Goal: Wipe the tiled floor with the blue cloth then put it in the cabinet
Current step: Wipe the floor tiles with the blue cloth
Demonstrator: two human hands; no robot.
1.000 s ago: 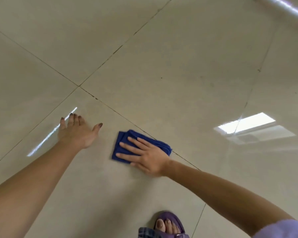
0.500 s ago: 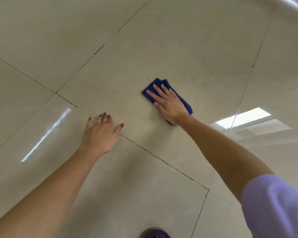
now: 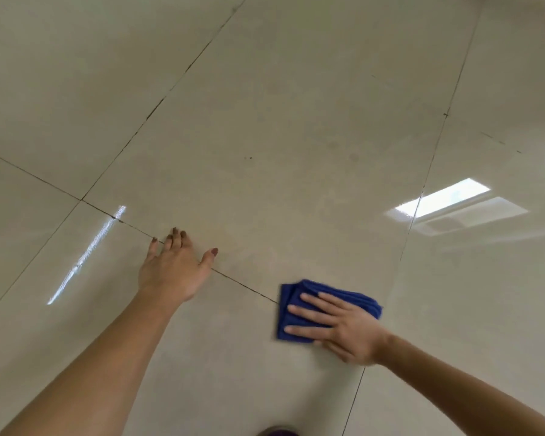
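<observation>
A folded blue cloth lies flat on the glossy beige tiled floor, just right of centre and low in the view. My right hand presses down on it with straight, spread fingers, covering its right half. My left hand rests flat on the floor to the left of the cloth, palm down with fingers extended across a grout line. The two hands are about a hand's width apart. No cabinet is in view.
Dark grout lines cross the floor diagonally. Bright reflections of light sit on the tiles at the left and at the right. The tip of a purple sandal shows at the bottom edge.
My right hand has slid the cloth back toward me and to the right, from the far tile to near the grout line. My left hand stays planted on the floor.
</observation>
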